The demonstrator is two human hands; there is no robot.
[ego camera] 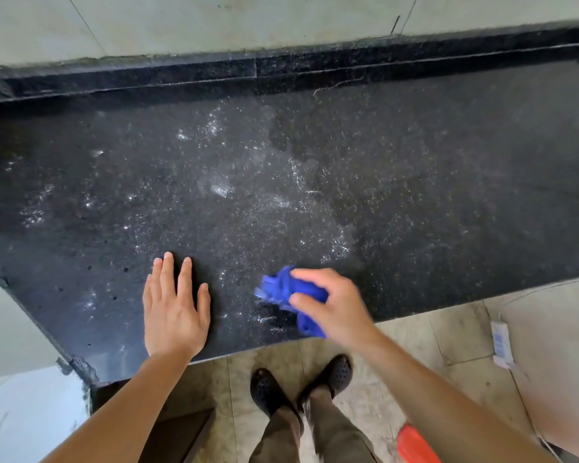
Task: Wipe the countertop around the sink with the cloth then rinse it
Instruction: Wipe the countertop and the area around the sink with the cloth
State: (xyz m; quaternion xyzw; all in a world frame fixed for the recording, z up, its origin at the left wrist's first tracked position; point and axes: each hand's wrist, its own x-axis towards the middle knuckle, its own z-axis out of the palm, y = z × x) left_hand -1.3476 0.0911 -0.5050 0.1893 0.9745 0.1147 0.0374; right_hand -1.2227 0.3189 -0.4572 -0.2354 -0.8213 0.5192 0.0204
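Observation:
A black speckled stone countertop (415,182) fills most of the head view, with wet streaks and white droplets across its middle. My right hand (331,305) grips a bunched blue cloth (281,289) near the counter's front edge; the cloth touches the stone and looks motion-blurred. My left hand (174,309) lies flat on the counter to the left of the cloth, fingers straight and slightly spread. No sink is in view.
A raised black backsplash ledge (281,71) runs along the far side under a pale tiled wall. My feet in dark clogs (331,375) stand on the tiled floor below. An orange object (415,446) sits low right, and a white power strip (502,342) hangs at right.

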